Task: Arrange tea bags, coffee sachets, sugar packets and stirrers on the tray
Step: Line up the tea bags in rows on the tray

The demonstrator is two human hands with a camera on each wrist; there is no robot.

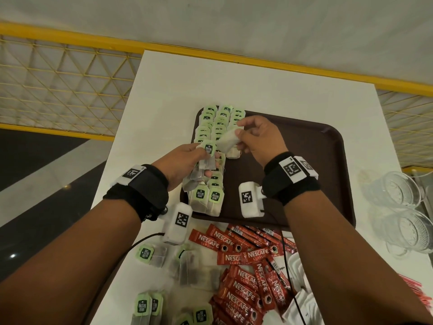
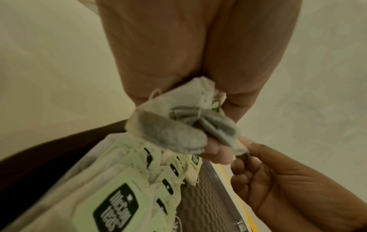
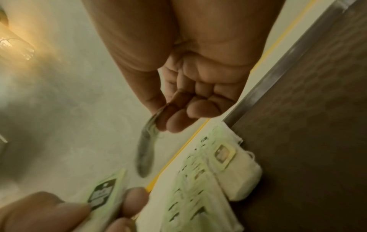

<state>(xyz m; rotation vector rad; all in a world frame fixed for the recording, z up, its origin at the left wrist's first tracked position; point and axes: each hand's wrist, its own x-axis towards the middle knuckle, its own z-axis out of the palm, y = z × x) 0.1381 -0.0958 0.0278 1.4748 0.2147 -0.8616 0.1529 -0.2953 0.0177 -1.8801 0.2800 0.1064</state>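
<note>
Fingers of the right hand (image 1: 255,137) pinch one pale tea bag (image 1: 228,140) between thumb and forefinger, lifted above the brown tray (image 1: 328,165), while the other fingers curl loosely beneath. Just to their left, nearly touching, the left hand (image 1: 185,160) grips a small bunch of tea bags (image 1: 201,165), thumb pressed on a green tag (image 1: 209,148) at the top of the bunch, the paper pouches hanging below the fingers. Under both hands, along the tray's left side, rows of tea bags (image 1: 218,123) lie overlapping with their green tags up, running from the far edge toward the person; two more tagged bags (image 1: 208,200) sit at the near end of the rows, just below the left hand. To the right of the right hand's fingers the tray's brown floor shows bare. Nearer the person than the hands, off the tray on the white table (image 1: 234,80), loose tea bags (image 1: 185,266) are scattered at the left, red coffee sachets (image 1: 243,259) are heaped in the middle, and white packets (image 1: 300,292) lie to their right. Well to the right of the hands, beside the tray, stand clear glass cups (image 1: 398,198). Each wrist wears a black band with a white marker block.
</note>
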